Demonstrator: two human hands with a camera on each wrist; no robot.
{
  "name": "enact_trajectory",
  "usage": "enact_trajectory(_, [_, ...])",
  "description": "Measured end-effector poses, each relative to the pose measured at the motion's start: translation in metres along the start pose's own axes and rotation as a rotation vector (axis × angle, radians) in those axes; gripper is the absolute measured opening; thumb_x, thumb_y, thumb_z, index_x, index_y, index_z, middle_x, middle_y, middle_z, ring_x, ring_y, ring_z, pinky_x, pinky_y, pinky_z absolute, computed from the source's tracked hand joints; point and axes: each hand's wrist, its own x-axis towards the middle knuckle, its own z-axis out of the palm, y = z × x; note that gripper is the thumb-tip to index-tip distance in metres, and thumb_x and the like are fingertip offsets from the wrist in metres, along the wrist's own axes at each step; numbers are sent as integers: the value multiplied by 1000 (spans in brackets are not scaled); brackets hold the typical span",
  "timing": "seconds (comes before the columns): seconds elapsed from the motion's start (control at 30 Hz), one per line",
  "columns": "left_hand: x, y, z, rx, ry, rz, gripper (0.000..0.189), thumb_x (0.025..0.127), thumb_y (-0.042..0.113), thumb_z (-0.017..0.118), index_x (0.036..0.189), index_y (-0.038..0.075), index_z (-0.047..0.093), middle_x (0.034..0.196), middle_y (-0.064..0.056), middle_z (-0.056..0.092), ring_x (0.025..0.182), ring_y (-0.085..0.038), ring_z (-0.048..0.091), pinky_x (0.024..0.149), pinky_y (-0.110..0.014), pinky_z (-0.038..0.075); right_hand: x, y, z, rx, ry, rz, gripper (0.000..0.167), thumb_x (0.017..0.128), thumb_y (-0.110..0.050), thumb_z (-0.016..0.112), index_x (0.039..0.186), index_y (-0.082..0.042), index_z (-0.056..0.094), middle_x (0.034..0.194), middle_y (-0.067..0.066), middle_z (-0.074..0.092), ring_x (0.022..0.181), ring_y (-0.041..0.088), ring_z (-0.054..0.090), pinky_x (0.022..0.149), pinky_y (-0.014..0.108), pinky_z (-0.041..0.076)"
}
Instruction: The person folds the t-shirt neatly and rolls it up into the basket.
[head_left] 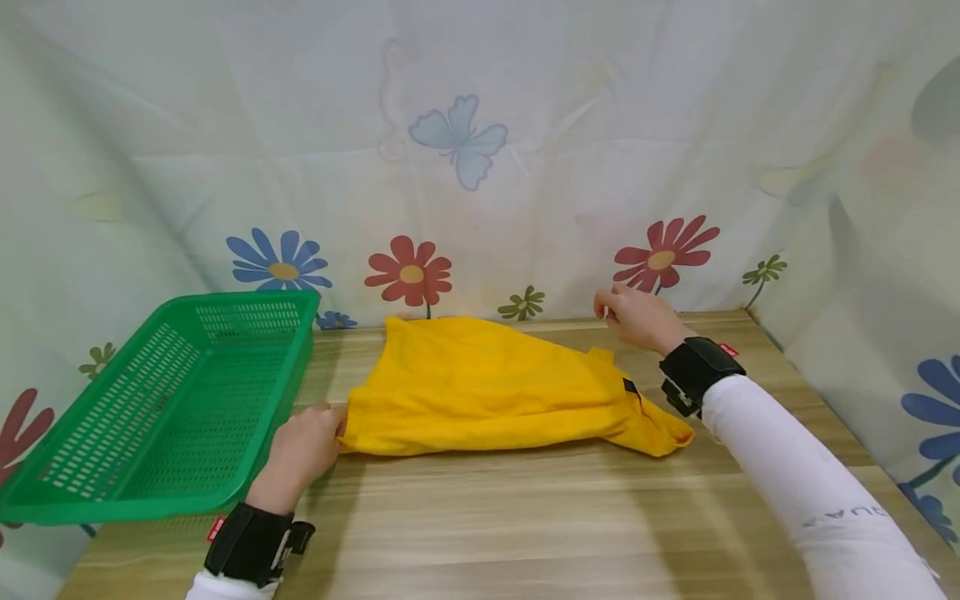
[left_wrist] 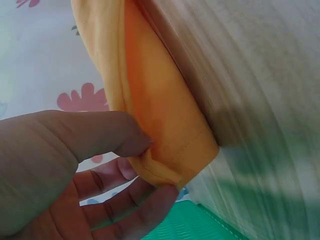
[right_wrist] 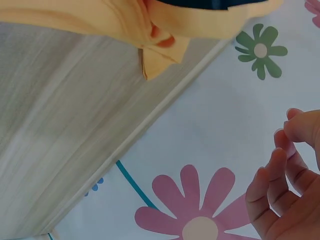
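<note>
A yellow garment that looks like a T-shirt [head_left: 480, 400] lies folded over on the table, with a small black label near its right end. My left hand [head_left: 303, 446] pinches the garment's left end. Up close in the left wrist view, thumb and fingers of the left hand [left_wrist: 100, 170] grip the stitched hem of the yellow cloth [left_wrist: 165, 110]. My right hand [head_left: 641, 317] hovers above the table behind the garment's right end, apart from it. In the right wrist view the right hand [right_wrist: 290, 185] has loosely bent fingers and holds nothing.
On the left stands a green plastic basket [head_left: 300, 358] with perforated walls, close beside my left hand. The wood-grain table [head_left: 480, 525] meets a white curtain [head_left: 525, 233] printed with flowers and a butterfly along its back edge.
</note>
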Motion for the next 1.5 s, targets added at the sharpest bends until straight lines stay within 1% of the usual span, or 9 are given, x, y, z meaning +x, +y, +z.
enact_trajectory(0.3, [-6, 5, -9, -19, -35, 15, 18, 72, -5, 64, 79, 11, 59, 72, -5, 51, 54, -20, 45, 44, -30, 35, -25, -4, -2, 34, -4, -59, 18, 84, -8, 62, 102, -10, 62, 90, 10, 53, 64, 18, 48, 58, 28, 47])
enact_trajectory(0.5, [-5, 11, -14, -38, -71, 6, 15, 76, 2, 67, 88, 9, 63, 79, -6, 55, 56, -19, 46, 46, -29, 37, -52, -8, 0, 44, -5, -83, 27, 83, -11, 67, 110, -11, 62, 99, 10, 55, 73, 20, 52, 65, 33, 50])
enact_trajectory(0.67, [-3, 13, -9, -55, -82, 23, 24, 73, 9, 71, 97, 10, 65, 87, -7, 57, 65, -20, 52, 52, -31, 43, -81, -15, 10, 61, -25, -88, 35, 79, -15, 72, 113, -13, 61, 104, 8, 55, 85, 22, 54, 74, 38, 51])
enact_trajectory(0.83, [-4, 10, 1, -57, -84, 71, 35, 70, 15, 75, 104, 9, 65, 99, -10, 58, 81, -26, 58, 63, -40, 49, -110, -19, 23, 42, 20, -148, 38, 73, -16, 77, 108, -12, 63, 98, 7, 56, 83, 18, 54, 73, 34, 52])
enact_trajectory(0.93, [-3, 9, 6, -54, -111, 71, 41, 70, 19, 77, 108, 9, 64, 104, -11, 57, 89, -29, 56, 65, -44, 49, -122, -20, 31, 49, 43, -175, 40, 71, -15, 78, 108, -11, 64, 98, 5, 55, 81, 16, 52, 72, 32, 51])
enact_trajectory(1.1, [-3, 9, 13, -74, -164, 62, 44, 69, 20, 78, 109, 9, 63, 105, -12, 55, 91, -31, 54, 68, -47, 49, -132, -22, 44, 68, -11, -164, 44, 73, -17, 77, 114, -15, 62, 103, 6, 55, 85, 17, 52, 75, 34, 51])
enact_trajectory(1.3, [-4, 10, 18, -85, -174, 78, 41, 69, 21, 78, 107, 10, 64, 103, -12, 55, 91, -32, 54, 71, -49, 48, -133, -25, 54, 68, -117, -114, 44, 77, -18, 74, 118, -17, 59, 108, 11, 55, 84, 20, 52, 76, 39, 50])
enact_trajectory(1.4, [-4, 12, 20, -97, -185, 79, 41, 70, 22, 77, 107, 11, 64, 104, -12, 55, 93, -32, 54, 74, -49, 47, -134, -26, 57, 58, -145, -94, 40, 78, -16, 72, 116, -17, 58, 104, 9, 53, 83, 19, 50, 76, 39, 49])
enact_trajectory(1.5, [-3, 14, 20, -110, -185, 87, 40, 71, 22, 77, 107, 11, 64, 105, -12, 56, 94, -31, 54, 77, -49, 47, -135, -27, 59, 59, -140, -97, 35, 78, -11, 72, 110, -15, 58, 96, 6, 51, 79, 19, 48, 73, 37, 48])
